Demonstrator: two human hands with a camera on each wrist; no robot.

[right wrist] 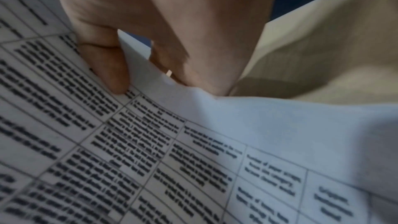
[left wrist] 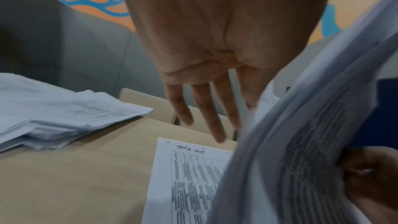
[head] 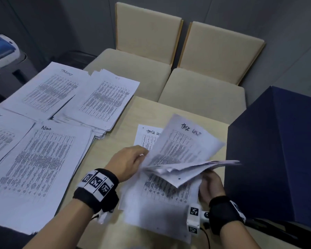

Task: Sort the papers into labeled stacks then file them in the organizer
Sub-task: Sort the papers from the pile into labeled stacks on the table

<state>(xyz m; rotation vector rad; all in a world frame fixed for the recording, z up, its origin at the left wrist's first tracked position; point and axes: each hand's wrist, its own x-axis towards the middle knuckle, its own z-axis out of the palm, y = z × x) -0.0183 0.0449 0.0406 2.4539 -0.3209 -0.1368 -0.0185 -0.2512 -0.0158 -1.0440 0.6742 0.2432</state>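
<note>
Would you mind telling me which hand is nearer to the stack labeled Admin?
Left. The left hand is just right of the Admin stack; the right hand is farther right, holding the bundle of papers.

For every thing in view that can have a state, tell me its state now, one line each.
Left hand: lifting the top sheet's edge.
Right hand: gripping the held bundle.
Held bundle: raised, fanned open.
Top sheet: tilted up, labelled Task List.
Admin stack: flat on table.
HR stack: flat, edges uneven.

Dim, bluish light throughout; wrist views blur with motion, wide-angle edges bend, soft shadows.
</note>
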